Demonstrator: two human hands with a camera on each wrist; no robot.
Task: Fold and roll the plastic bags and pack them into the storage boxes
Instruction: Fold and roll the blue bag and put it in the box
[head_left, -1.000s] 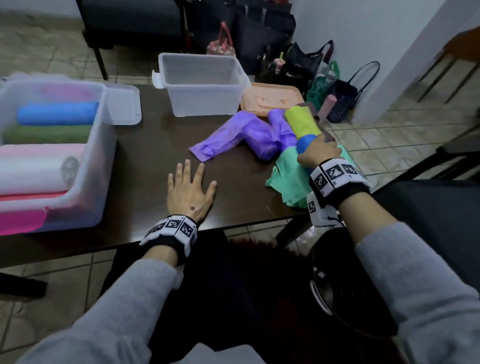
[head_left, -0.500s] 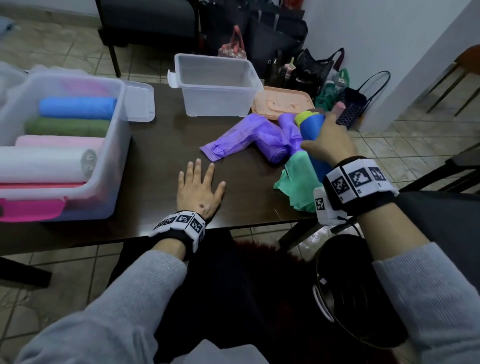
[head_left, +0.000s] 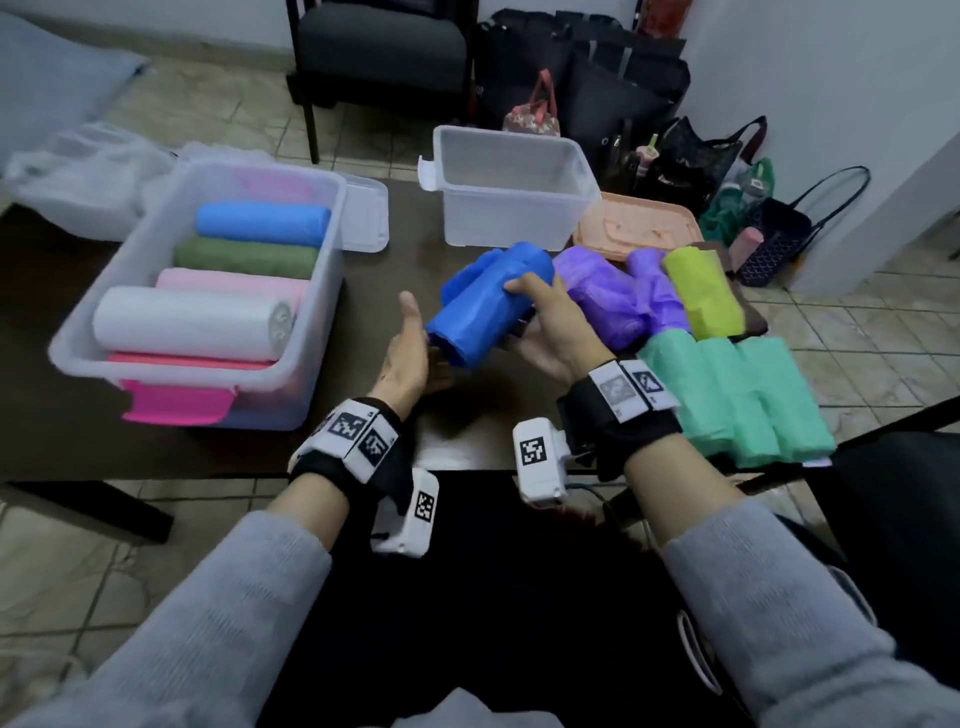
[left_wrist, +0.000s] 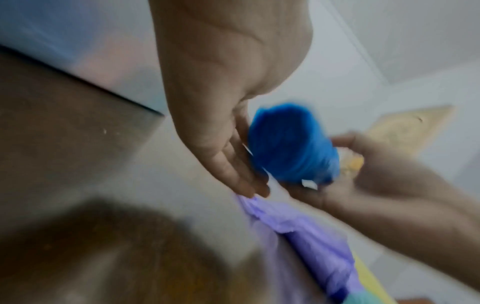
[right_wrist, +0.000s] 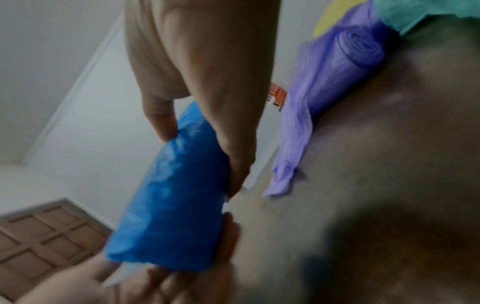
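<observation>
The right hand (head_left: 550, 332) gripped the crumpled blue plastic bag roll (head_left: 485, 306). The left hand (head_left: 408, 353), fingers straight, touched its near end. Squaring that end would probably tighten the roll.

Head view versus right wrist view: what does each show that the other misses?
Head only: both boxes, the left one holding rolls, the far one with nothing visible inside, plus the green bags in full. Right wrist only: the purple roll's spiral end. Both: the right hand gripping the blue roll, whose near end meets the open left hand.
</observation>
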